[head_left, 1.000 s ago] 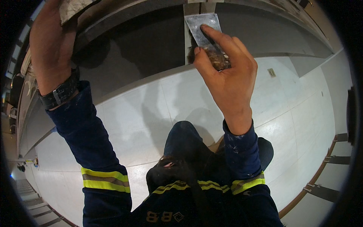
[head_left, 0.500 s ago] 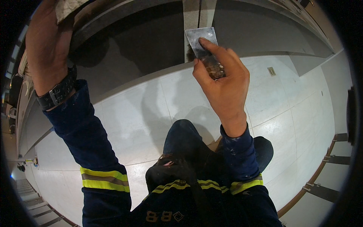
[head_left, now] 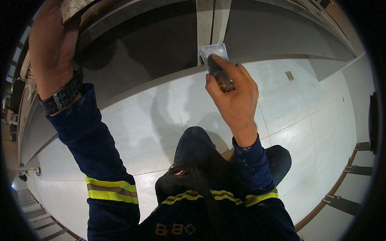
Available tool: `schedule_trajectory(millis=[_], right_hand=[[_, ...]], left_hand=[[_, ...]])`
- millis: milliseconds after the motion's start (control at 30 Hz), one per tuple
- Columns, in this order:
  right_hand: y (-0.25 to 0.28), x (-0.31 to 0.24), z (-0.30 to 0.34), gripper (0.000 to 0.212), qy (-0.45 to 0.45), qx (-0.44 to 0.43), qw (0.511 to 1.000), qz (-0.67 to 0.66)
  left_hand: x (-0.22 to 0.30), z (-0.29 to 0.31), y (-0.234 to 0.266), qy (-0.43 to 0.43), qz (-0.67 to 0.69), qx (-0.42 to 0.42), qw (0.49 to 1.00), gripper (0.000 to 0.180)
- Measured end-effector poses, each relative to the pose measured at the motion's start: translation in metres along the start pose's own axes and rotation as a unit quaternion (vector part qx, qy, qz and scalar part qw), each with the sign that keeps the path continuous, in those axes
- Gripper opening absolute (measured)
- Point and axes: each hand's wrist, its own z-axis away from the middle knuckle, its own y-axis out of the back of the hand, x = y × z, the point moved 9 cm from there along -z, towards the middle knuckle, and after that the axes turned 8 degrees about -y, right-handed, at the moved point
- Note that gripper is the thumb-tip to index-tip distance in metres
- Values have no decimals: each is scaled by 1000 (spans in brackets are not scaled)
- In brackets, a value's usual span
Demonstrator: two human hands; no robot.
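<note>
My right hand (head_left: 235, 94) is closed round a putty knife (head_left: 214, 52), the index finger laid along its flat, dull metal blade. The blade's edge lies against the lower part of a pale vertical strip (head_left: 204, 24) between two dark grey panels. Whether the edge presses on the strip or only overlaps it in view, I cannot tell. My left hand (head_left: 52, 38) is raised at the upper left, its fingers hidden at the picture's edge. Beside it shows a rough, whitish piece (head_left: 74, 9) that I cannot identify.
A dark grey panel (head_left: 140, 42) spans the left of the strip, another (head_left: 277, 36) the right. Below lies a pale tiled floor (head_left: 132, 140) with a small drain grate (head_left: 289, 76). White panels with a brown edge (head_left: 341, 182) stand at lower right.
My right hand has drawn the putty knife down the strip, toward me and slightly left, uncovering more of the strip above the blade. My left hand has barely moved.
</note>
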Motion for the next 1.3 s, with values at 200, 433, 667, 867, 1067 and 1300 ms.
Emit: schedule_trajectory(millis=[200, 433, 667, 867, 1067, 1300], right_hand=[[-8, 10, 9, 37, -23, -26, 999, 5], [-16, 24, 21, 36, -54, -39, 998, 9], [-20, 43, 35, 38, -67, -47, 997, 3], [-22, 108, 66, 37, -200, -71, 954, -212], [-4, 123, 96, 34, -399, -92, 739, -535], [82, 61, 60, 40, -240, -136, 701, -657]], left_hand=[[0, 1, -3, -22, 12, -11, 1000, 22], [7, 6, -15, -19, 16, -59, 998, 24], [20, -4, 18, -197, -535, -207, 795, 62], [28, 1, 4, -211, -622, -190, 730, 53], [58, 21, -9, -260, -646, -129, 706, 63], [-6, 250, -55, 408, 174, 170, 880, 36]])
